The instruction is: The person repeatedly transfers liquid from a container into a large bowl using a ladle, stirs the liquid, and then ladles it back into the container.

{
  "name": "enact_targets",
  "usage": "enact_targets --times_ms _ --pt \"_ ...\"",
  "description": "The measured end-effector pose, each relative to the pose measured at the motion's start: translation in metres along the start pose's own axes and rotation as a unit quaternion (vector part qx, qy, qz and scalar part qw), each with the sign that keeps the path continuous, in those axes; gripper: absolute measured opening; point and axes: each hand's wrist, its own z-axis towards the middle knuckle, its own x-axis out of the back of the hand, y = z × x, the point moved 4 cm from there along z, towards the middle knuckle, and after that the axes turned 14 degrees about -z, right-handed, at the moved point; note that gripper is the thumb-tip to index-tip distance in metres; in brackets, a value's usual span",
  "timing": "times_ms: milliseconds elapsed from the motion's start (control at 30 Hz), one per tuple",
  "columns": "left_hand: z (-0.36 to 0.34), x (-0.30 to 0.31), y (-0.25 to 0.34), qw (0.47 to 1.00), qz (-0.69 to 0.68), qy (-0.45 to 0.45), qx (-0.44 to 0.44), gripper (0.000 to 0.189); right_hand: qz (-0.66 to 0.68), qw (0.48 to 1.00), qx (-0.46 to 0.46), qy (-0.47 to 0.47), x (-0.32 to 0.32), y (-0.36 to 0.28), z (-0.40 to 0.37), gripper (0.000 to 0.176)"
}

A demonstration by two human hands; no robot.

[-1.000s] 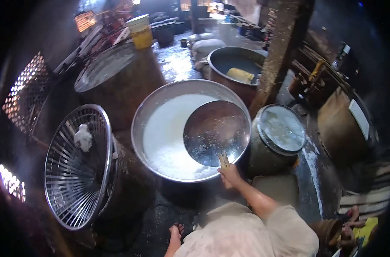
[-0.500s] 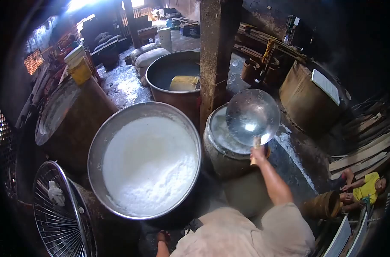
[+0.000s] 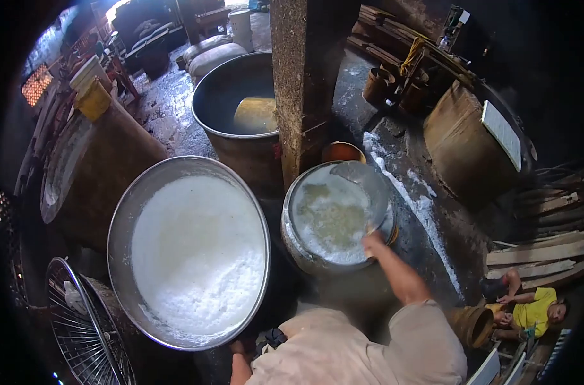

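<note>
My right hand (image 3: 373, 246) is wrapped round the short wooden handle of a wide, wok-shaped metal ladle (image 3: 364, 186). The ladle is tipped on edge at the right side of a round vat (image 3: 288, 226), overlapping its rim. White foam and cloudy yellowish liquid (image 3: 334, 218) fill that vat. To its left stands a larger metal vat (image 3: 116, 292) holding white, frothy liquid (image 3: 196, 256). My left hand (image 3: 238, 348) is low beside this vat's lower rim, mostly hidden, its fingers out of sight.
A concrete post (image 3: 288, 90) rises behind the vats, beside a deep tub (image 3: 208, 128) with a yellow container (image 3: 256, 115) inside. A barred metal basket (image 3: 80, 327) stands at lower left. At right sits a person in a yellow shirt (image 3: 537, 312), near a brown bucket (image 3: 475, 326) and planks (image 3: 539, 256).
My right hand has lowered the ladle from above the smaller vat to its right edge and tilted it. The view has shifted, uncovering more of that vat's foamy liquid.
</note>
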Motion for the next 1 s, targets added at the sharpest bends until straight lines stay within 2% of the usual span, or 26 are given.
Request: enact_targets --times_ms 33,67,100,133,200,233,300,333,400,467,500,533,600,667,733,767,800,833,867,933,1000 --pt "-0.112 -0.034 0.054 0.995 0.024 0.018 0.09 0.03 0.114 0.992 -0.05 -0.037 -0.003 -0.018 -0.037 0.018" --pt "-0.126 -0.031 0.061 0.995 0.019 0.022 0.092 0.03 0.135 0.988 -0.045 -0.067 -0.032 -0.017 -0.024 0.017" --pt "-0.132 -0.026 0.066 0.994 0.033 0.035 0.098 0.035 0.206 0.971 -0.057 -0.105 -0.055 -0.019 -0.019 0.016" --pt "-0.131 -0.019 0.071 0.992 0.046 0.049 0.103 0.041 0.199 0.973 -0.054 -0.108 -0.061 -0.024 -0.025 0.016" --pt "-0.039 0.038 0.023 0.982 -0.045 -0.011 0.183 0.04 0.321 0.916 -0.059 -0.232 -0.073 -0.039 -0.04 0.004" --pt "-0.05 0.038 0.031 0.987 -0.045 -0.007 0.155 0.038 0.315 0.918 -0.053 -0.234 -0.071 -0.042 -0.04 0.004" --pt "-0.063 0.045 0.043 0.99 -0.08 0.021 0.111 0.03 0.362 0.864 -0.078 -0.342 -0.08 -0.044 -0.043 0.005" --pt "-0.075 0.045 0.049 0.993 -0.086 0.029 0.072 0.025 0.355 0.867 -0.072 -0.341 -0.077 -0.04 -0.043 0.005" --pt "-0.107 0.04 0.062 0.994 -0.086 0.051 0.054 0.021 0.351 0.86 -0.041 -0.368 -0.065 -0.035 -0.044 0.005" --pt "-0.089 0.067 0.039 0.996 -0.069 0.033 0.035 0.019 0.325 0.873 -0.007 -0.363 -0.051 -0.026 -0.042 0.002" --pt "-0.067 0.09 0.014 0.99 -0.093 0.055 0.085 0.019 0.294 0.89 -0.009 -0.348 -0.032 -0.027 -0.056 0.004" --pt "-0.089 0.091 0.013 0.992 -0.059 0.076 0.087 0.021 0.264 0.906 -0.011 -0.331 -0.017 -0.029 -0.065 0.007" --pt "-0.069 0.126 -0.033 0.977 -0.109 0.179 -0.039 0.022 0.245 0.911 0.025 -0.331 0.001 -0.023 -0.064 0.009" --pt "-0.093 0.134 -0.065 0.973 -0.125 0.19 0.042 0.021 0.143 0.944 0.057 -0.29 0.031 -0.027 -0.086 0.007" --pt "-0.108 0.132 -0.091 0.969 -0.138 0.181 0.1 0.022 0.143 0.946 0.055 -0.284 0.042 -0.026 -0.087 0.009" --pt "-0.111 0.127 -0.101 0.967 -0.145 0.172 0.117 0.022 0.098 0.953 0.046 -0.283 0.05 -0.029 -0.094 0.008" --pt "-0.113 0.121 -0.108 0.966 -0.153 0.163 0.13 0.023 0.054 0.958 0.036 -0.281 0.057 -0.03 -0.098 0.007" --pt "-0.113 0.115 -0.113 0.965 -0.161 0.152 0.142 0.024 0.13 0.927 0.003 -0.353 0.051 -0.026 -0.095 0.003" --pt "-0.112 0.11 -0.118 0.964 -0.168 0.14 0.148 0.024 0.126 0.928 0.006 -0.351 0.05 -0.023 -0.09 0.003" --pt "-0.108 0.097 -0.115 0.966 -0.179 0.111 0.148 0.026 0.084 0.941 0.047 -0.324 0.063 -0.045 -0.126 0.007" --pt "-0.114 0.08 -0.089 0.971 -0.19 0.071 0.129 0.029 0.045 0.939 0.066 -0.334 0.058 -0.059 -0.142 0.006"
